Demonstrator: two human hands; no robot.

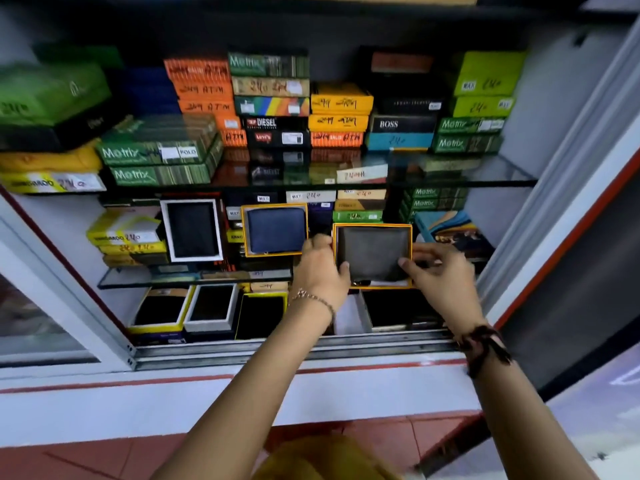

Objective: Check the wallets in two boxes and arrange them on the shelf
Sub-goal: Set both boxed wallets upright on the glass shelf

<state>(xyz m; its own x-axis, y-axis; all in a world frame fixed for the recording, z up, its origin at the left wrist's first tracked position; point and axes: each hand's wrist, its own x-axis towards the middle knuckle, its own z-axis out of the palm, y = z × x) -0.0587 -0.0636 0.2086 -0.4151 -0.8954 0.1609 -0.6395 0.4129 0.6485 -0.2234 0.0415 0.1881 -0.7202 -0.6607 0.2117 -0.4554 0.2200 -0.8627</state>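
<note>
An open orange-rimmed box (373, 225) holding a dark grey wallet (372, 252) stands tilted upright at the middle glass shelf (194, 275). My left hand (322, 268) grips the box's left edge, thumb on the wallet's lower left corner. My right hand (438, 271) holds its right edge, thumb pressing the wallet's right side. Just left of it, a second orange-rimmed box (245, 233) with a navy blue wallet (276, 233) leans upright on the same shelf, untouched.
A white-framed box with a dark wallet (193, 230) stands further left. Stacks of closed wallet boxes (273, 98) fill the upper glass shelf. Open boxes with black wallets (211, 306) line the bottom shelf. A sliding-door track (277, 351) runs along the cabinet front.
</note>
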